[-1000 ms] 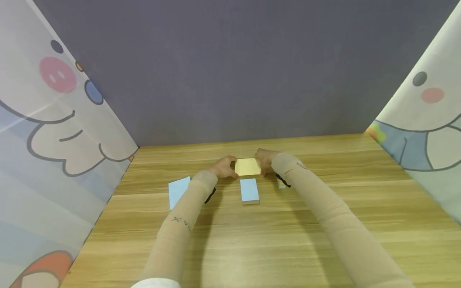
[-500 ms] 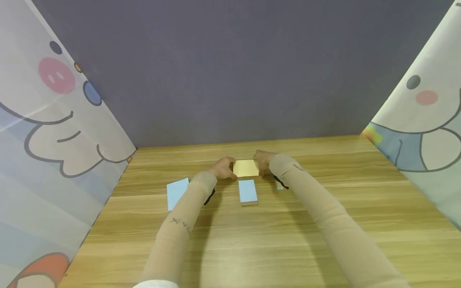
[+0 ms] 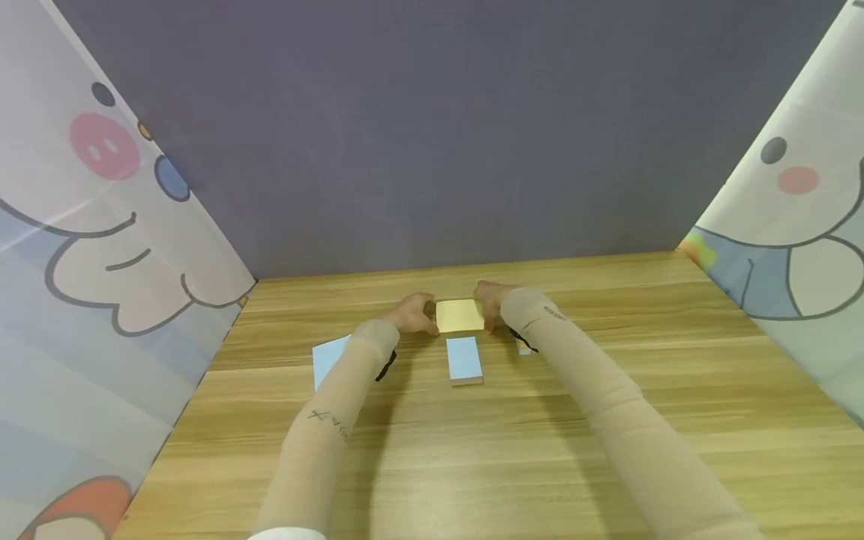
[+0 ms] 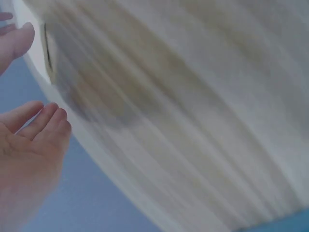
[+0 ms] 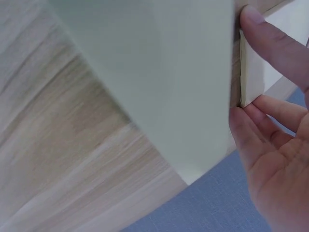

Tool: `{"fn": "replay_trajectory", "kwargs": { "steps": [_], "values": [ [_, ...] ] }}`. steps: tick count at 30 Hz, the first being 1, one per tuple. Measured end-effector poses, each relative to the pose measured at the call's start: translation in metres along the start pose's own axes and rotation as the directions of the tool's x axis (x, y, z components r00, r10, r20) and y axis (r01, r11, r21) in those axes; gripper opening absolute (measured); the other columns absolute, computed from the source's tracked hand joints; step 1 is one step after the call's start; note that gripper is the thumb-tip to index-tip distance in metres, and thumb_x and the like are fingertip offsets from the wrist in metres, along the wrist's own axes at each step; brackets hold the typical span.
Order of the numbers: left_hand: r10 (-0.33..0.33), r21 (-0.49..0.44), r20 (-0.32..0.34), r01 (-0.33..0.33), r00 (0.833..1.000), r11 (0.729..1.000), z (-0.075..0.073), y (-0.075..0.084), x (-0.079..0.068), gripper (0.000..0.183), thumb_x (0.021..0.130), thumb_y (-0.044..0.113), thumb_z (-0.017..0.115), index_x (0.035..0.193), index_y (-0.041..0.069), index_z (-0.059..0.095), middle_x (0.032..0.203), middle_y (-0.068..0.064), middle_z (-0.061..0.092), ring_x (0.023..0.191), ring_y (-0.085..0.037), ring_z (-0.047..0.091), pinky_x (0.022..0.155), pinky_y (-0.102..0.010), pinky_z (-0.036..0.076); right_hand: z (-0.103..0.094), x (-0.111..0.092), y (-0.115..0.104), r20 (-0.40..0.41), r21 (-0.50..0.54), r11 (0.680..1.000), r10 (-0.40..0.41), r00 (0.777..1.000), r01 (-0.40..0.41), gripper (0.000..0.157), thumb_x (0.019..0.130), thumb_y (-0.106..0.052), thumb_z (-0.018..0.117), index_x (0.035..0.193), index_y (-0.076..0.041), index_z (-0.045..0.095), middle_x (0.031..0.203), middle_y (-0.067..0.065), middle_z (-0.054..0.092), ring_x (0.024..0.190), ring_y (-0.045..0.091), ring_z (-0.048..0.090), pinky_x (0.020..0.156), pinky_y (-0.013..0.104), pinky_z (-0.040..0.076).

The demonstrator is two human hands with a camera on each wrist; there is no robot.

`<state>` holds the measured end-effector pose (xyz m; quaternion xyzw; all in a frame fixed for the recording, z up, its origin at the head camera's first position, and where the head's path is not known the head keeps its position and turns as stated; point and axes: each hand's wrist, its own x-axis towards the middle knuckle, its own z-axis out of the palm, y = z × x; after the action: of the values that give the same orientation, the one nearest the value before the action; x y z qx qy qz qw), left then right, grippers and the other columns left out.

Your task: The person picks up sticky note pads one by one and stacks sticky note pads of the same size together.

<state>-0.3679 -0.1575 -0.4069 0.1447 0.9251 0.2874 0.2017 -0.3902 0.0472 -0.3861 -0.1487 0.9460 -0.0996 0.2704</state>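
Note:
Far back on the wooden table lies a yellow note pad; its edge shows in both wrist views. My left hand is at the pad's left end, thumb and fingers spread apart. In the left wrist view that hand's fingers are nearly straight, with nothing between them and the thumb. My right hand grips the pad's right end, the thumb at one corner and the fingertips at the other. Just in front of the yellow pad sits a light blue note pad.
Beside my left forearm lies a light blue sheet, partly covered by it. A small pale block peeks out below my right wrist. Close to the right wrist camera is a pale green flat surface. A grey wall stands behind the table.
My left hand has drawn slightly left, away from the yellow pad's end. The right hand stays at its end. The pads keep their places apart from a small camera shift.

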Motion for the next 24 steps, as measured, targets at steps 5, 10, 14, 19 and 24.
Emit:
{"fn": "replay_trajectory", "kwargs": {
  "steps": [5,10,14,19,24],
  "values": [
    [-0.026,-0.052,0.008,0.027,1.000,0.998,-0.014,-0.002,-0.015,0.082,0.079,0.015,0.070,0.144,0.002,0.023,0.144,-0.014,0.036,0.132,-0.030,0.035,0.108,-0.042,0.030,0.001,0.001,0.000,-0.008,0.001,1.000,0.008,1.000,-0.008,0.081,0.068,-0.016,0.080,0.136,-0.004,0.038,0.143,0.011,0.033,0.130,0.033,0.035,0.105,0.047,0.033],
    [-0.033,-0.001,0.016,0.033,0.999,0.999,-0.026,-0.008,-0.029,0.078,0.080,0.014,0.067,0.144,0.001,0.023,0.149,-0.014,0.027,0.135,-0.034,0.027,0.109,-0.047,0.027,0.003,0.000,0.002,-0.013,0.011,1.000,0.004,1.000,-0.004,0.081,0.069,-0.015,0.079,0.136,-0.004,0.036,0.146,0.012,0.029,0.132,0.034,0.031,0.107,0.049,0.030],
    [-0.037,0.048,0.012,0.037,0.999,0.998,-0.032,-0.016,-0.040,0.073,0.082,0.012,0.064,0.141,-0.005,0.025,0.148,-0.018,0.027,0.134,-0.036,0.028,0.108,-0.047,0.027,0.005,0.001,0.003,-0.014,0.017,1.000,-0.015,1.000,0.016,0.081,0.070,-0.015,0.079,0.137,-0.003,0.035,0.144,0.013,0.031,0.131,0.034,0.032,0.107,0.047,0.031],
    [-0.137,0.125,-0.043,0.142,0.990,0.982,-0.043,-0.017,-0.060,0.067,0.084,0.016,0.061,0.138,-0.007,0.030,0.144,-0.023,0.032,0.132,-0.039,0.030,0.107,-0.047,0.031,0.006,0.002,0.003,-0.020,-0.005,0.999,-0.037,0.999,0.037,0.081,0.070,-0.016,0.079,0.137,-0.002,0.036,0.144,0.015,0.031,0.130,0.035,0.033,0.107,0.047,0.031],
    [-0.226,0.177,-0.069,0.235,0.972,0.956,-0.053,-0.020,-0.075,0.063,0.083,0.022,0.062,0.131,-0.010,0.038,0.136,-0.027,0.040,0.124,-0.041,0.039,0.101,-0.048,0.038,0.003,0.001,0.003,-0.020,0.002,0.999,-0.036,0.999,0.036,0.080,0.069,-0.014,0.079,0.136,-0.002,0.037,0.142,0.014,0.033,0.128,0.035,0.036,0.105,0.049,0.033]
  ]
}}
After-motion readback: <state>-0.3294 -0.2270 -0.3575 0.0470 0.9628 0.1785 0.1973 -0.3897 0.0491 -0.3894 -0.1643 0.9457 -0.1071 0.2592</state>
